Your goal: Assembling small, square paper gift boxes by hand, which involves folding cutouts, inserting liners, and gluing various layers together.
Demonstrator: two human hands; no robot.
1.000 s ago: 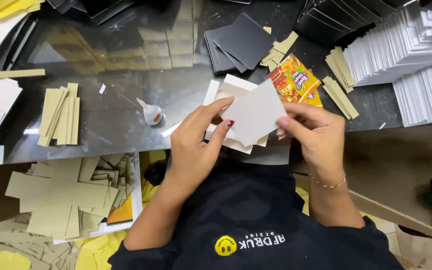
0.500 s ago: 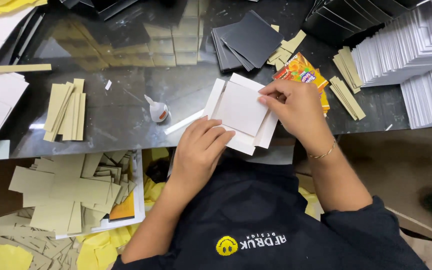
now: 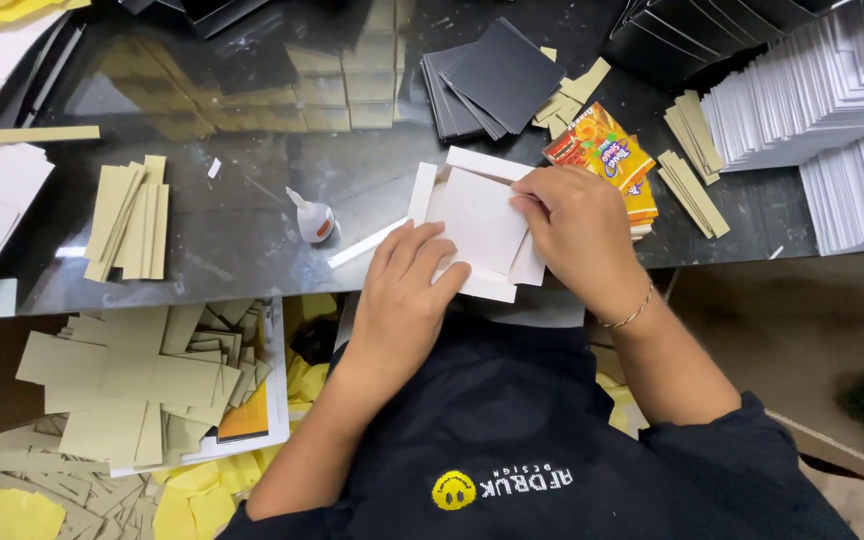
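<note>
Both hands press flat on a white cross-shaped card blank (image 3: 477, 225) at the near edge of the dark glossy surface (image 3: 232, 225). The left hand (image 3: 407, 290) lies open over its lower left, and the right hand (image 3: 577, 235) has its fingers spread on the right flap; neither grips anything. Close around: a small glue bottle (image 3: 314, 218) and a loose white strip (image 3: 367, 243) to the left, black squares (image 3: 487, 75) behind, and an orange packet (image 3: 607, 155) just beside the right hand, all crowding the blank. White stacks (image 3: 812, 90) sit far right.

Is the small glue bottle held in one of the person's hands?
No, the small glue bottle lies alone on the dark table, while the left hand and right hand press the white card.
</note>
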